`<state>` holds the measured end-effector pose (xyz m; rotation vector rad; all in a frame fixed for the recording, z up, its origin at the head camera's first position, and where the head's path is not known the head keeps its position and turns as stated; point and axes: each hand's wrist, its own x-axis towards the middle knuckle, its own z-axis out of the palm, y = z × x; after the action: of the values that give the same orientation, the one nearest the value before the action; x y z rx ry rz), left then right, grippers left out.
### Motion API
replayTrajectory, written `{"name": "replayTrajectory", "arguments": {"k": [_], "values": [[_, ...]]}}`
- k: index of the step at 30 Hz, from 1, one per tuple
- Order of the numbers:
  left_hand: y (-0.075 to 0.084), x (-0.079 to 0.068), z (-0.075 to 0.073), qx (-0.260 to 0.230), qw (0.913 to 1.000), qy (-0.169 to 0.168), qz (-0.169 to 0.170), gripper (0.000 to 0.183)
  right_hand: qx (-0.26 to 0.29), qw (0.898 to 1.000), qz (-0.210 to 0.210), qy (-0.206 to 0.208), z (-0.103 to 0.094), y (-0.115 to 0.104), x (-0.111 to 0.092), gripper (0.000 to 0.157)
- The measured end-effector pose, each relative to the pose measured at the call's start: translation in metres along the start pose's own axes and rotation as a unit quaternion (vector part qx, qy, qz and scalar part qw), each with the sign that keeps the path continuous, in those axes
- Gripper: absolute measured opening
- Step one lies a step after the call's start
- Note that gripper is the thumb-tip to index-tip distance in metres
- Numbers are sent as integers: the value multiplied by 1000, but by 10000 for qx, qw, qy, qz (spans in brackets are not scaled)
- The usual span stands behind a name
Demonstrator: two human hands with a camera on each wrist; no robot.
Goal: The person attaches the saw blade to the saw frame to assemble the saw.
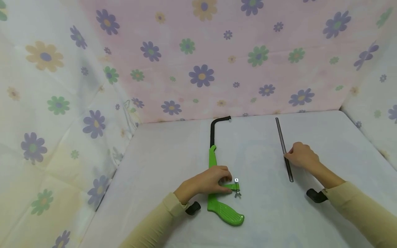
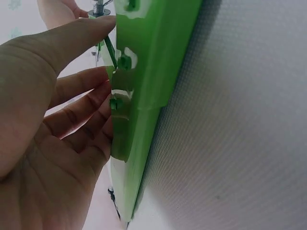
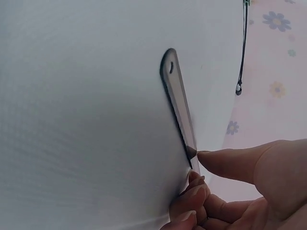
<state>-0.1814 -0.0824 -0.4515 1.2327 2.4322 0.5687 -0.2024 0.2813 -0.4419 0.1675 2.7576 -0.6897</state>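
Observation:
A hacksaw frame (image 1: 212, 156), green with a black bent front arm, lies on the table left of the middle. My left hand (image 1: 211, 181) grips its green body just above the handle (image 1: 229, 214), thumb and fingers around the short side arm with the wing nut (image 1: 237, 194). Up close in the left wrist view, the fingertips meet the edge of the green frame (image 2: 158, 72). Off to the right lies a thin grey hacksaw blade (image 1: 281, 136). My right hand (image 1: 301, 155) pinches it below its middle; its rounded holed end (image 3: 171, 67) shows in the right wrist view.
The white tabletop (image 1: 155, 148) has cloth walls with printed flowers at the back (image 1: 173, 86) and on both sides. A black wrist mount (image 1: 193, 208) hangs under the left forearm, another black mount (image 1: 315, 195) under the right.

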Motion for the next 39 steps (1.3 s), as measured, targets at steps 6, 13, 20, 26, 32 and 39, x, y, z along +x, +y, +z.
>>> {"name": "replayTrajectory", "arguments": {"k": [6,13,20,26,32,39], "values": [[0,-1,4,88,10000,-21,21,30,-14,9999,58,-84,3,-1,3,36],[3,-4,7,130,9999,-42,-77,27,60,10000,-21,-34,10,-6,1,34],[5,-5,10,115,9996,-120,-239,25,161,9997,-98,140,15,-8,-4,30],[8,-5,12,218,9989,-166,-380,25,199,9994,-213,197,14,-8,-5,30],[10,-5,13,317,9981,-164,-508,19,279,9987,-385,209,10,-7,-2,30],[13,-1,10,410,9982,-157,-407,15,320,9967,-696,256,3,0,4,33]]}}
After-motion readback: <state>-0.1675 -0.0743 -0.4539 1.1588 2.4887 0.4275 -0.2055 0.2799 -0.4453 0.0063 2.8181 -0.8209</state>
